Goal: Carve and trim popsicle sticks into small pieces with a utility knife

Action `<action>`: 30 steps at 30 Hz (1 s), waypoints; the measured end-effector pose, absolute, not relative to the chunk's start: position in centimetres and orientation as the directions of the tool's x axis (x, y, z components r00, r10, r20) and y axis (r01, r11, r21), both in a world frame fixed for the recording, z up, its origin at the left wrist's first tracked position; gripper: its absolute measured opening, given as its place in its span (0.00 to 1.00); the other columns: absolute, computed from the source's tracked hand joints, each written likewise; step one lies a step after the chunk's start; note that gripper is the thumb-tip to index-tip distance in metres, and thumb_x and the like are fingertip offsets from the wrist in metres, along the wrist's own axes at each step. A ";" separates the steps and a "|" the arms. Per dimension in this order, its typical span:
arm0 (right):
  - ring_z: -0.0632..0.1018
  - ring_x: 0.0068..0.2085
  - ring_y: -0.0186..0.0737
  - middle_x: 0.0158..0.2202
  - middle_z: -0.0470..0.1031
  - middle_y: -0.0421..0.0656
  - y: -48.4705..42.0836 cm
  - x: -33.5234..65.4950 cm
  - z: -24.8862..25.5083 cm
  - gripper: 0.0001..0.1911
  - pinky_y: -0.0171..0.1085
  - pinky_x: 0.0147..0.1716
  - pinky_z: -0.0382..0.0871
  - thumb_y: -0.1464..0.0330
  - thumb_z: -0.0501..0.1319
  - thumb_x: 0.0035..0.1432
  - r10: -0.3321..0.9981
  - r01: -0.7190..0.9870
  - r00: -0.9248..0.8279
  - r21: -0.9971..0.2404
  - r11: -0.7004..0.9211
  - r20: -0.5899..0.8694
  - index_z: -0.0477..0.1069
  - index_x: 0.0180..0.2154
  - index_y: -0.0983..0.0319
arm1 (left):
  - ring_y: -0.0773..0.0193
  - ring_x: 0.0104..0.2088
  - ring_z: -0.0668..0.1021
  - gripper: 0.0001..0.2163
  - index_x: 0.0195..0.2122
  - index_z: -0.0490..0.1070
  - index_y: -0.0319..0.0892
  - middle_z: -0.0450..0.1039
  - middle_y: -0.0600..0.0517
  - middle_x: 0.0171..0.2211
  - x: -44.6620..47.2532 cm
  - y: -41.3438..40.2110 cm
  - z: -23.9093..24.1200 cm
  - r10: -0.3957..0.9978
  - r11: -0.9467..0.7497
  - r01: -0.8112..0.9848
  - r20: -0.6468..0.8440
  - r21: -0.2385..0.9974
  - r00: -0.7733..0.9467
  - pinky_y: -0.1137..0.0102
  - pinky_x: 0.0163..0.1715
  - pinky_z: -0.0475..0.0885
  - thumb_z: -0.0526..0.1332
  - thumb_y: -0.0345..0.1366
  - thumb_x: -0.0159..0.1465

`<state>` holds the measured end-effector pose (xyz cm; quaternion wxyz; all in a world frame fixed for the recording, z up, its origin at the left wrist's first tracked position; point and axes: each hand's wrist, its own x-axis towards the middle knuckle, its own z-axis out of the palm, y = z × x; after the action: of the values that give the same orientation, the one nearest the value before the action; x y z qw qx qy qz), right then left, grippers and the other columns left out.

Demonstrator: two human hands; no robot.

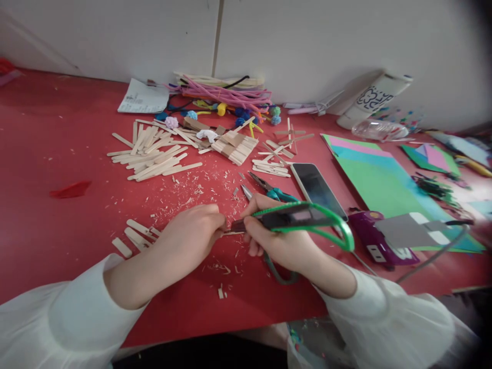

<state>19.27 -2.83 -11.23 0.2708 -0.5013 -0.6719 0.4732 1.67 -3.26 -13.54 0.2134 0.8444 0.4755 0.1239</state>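
My left hand [196, 230] is closed near the middle of the red table, its fingertips pinching a small pale wooden craft stick [235, 233] that is mostly hidden. My right hand [274, 241] grips green-handled scissors [326, 218] close to their dark blades, which meet the stick at my left fingertips. One long green handle loop reaches out to the right, and a darker loop shows below the hand. Wood shavings and chips [184, 189] lie around both hands. Several short cut stick pieces [136, 236] rest beside my left forearm.
Behind my hands are a pile of craft sticks [149, 154], pink pipe cleaners [226, 95] and small pompoms. Teal-handled pliers [279, 193] and a phone [317, 187] lie just beyond my right hand. Farther right are coloured sheets [380, 174], a purple glue gun [371, 233] and a plastic bottle [378, 129].
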 end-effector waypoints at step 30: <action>0.73 0.22 0.30 0.21 0.70 0.35 -3.3 21.2 -12.6 0.01 0.32 0.25 0.67 0.70 0.56 0.58 0.921 0.429 -0.373 -0.860 0.276 0.110 0.65 0.32 0.60 | 0.64 0.34 0.71 0.10 0.34 0.71 0.41 0.66 0.51 0.33 1.0 -2.9 -13.5 0.834 -0.536 0.741 0.119 0.404 0.539 0.70 0.34 0.65 0.51 0.24 0.62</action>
<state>21.18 -3.35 -12.55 0.3183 -0.4609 -0.7326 0.3867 0.96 -2.91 -13.48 0.1545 0.8634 0.4561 0.1506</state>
